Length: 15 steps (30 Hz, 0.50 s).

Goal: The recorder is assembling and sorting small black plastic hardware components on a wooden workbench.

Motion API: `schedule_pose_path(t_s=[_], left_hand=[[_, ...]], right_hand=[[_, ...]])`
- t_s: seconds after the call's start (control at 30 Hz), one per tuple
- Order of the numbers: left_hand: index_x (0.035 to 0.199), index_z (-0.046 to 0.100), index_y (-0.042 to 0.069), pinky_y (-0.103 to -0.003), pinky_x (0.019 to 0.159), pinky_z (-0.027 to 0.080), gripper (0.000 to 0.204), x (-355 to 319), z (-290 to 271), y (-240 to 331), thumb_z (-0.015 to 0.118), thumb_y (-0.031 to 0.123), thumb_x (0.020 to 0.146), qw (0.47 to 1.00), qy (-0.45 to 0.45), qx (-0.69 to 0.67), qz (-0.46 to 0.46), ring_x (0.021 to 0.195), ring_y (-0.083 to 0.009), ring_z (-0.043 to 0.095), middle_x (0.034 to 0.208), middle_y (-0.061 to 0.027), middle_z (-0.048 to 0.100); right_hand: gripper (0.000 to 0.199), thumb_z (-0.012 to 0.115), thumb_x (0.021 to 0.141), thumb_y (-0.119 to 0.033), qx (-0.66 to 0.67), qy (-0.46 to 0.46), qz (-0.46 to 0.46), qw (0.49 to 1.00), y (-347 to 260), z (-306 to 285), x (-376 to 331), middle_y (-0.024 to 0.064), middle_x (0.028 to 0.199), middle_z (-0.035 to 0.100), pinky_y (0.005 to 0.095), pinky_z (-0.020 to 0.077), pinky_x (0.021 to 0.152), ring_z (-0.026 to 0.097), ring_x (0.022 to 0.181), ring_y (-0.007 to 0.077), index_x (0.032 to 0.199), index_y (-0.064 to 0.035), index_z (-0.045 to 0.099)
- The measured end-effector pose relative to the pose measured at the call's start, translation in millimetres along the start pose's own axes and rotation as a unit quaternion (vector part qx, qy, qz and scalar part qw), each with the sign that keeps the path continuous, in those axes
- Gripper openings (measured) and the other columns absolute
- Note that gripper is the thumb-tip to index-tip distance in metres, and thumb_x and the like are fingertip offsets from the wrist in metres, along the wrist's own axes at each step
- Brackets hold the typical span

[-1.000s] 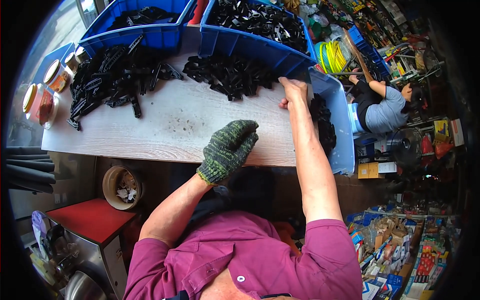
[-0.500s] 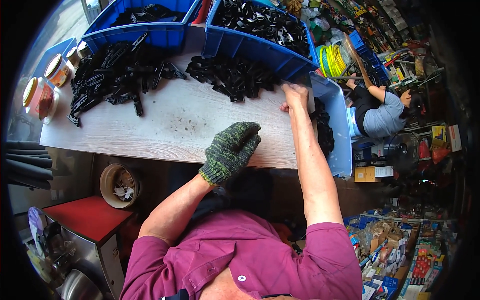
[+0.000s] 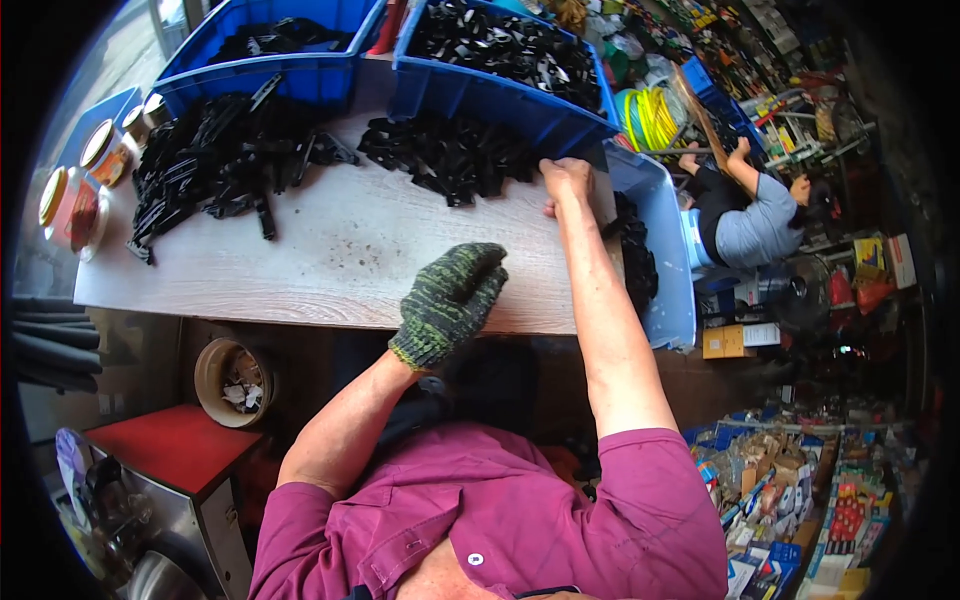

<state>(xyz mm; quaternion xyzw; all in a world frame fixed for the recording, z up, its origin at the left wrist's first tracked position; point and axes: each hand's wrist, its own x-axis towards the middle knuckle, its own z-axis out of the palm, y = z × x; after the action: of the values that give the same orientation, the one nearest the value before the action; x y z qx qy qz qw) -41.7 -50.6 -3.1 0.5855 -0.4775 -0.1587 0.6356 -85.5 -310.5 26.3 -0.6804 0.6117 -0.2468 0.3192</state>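
My left hand (image 3: 452, 300), in a dark green and black knitted glove, is curled closed above the front edge of the wooden table (image 3: 310, 285). Whatever its fingers hold, if anything, is hidden. My right hand (image 3: 568, 184) is bare, its fingers bent closed at the right end of a pile of small black plastic parts (image 3: 450, 155); I cannot make out what is in them. Farther left spreads a heap of longer black plastic pieces (image 3: 205, 165). Beside my right forearm, more black parts (image 3: 636, 255) lie in a light blue bin (image 3: 672, 265).
Two blue crates, one at the back left (image 3: 265, 78) and one at the back middle (image 3: 505, 95), hold black parts. Lidded jars (image 3: 72, 205) stand at the left. A waste bucket (image 3: 208, 385) sits below the table. Another person (image 3: 755, 220) works at the right, near crowded goods.
The whole view has shifted slightly, moving the table and crates a little left in the picture. Both my hands keep nearly the same pose and place over the table.
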Motion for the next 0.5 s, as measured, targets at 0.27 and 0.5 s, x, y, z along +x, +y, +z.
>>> schedule_pose_path(t_s=[0.27,0.5], left_hand=[[0.124,0.063,0.003,-0.027,0.077,0.053,0.030,4.2,1.3,-16.1,0.065,0.006,0.095,0.991,0.031,-0.107,-0.071,0.086,-0.0117,0.063,0.102,-0.0071,0.069],[0.135,0.057,0.006,-0.024,0.071,0.052,0.038,38.7,-4.8,-34.6,0.062,0.009,0.097,0.995,-0.017,-0.077,-0.055,0.078,-0.0081,0.059,0.102,-0.0035,0.067]], right_hand=[[0.019,0.067,0.087,-0.020,0.194,-0.152,0.063,0.967,19.4,-26.5,-40.4,0.0052,0.052,0.048,0.0408,0.0526,0.040,0.054,0.040,0.0206,0.090,-0.0019,0.062],[0.016,0.066,0.091,-0.014,0.327,-0.360,-0.054,0.872,47.6,-21.8,-104.8,0.0018,0.049,0.047,0.0346,0.0522,0.039,0.044,0.037,0.0111,0.081,-0.0027,0.063]])
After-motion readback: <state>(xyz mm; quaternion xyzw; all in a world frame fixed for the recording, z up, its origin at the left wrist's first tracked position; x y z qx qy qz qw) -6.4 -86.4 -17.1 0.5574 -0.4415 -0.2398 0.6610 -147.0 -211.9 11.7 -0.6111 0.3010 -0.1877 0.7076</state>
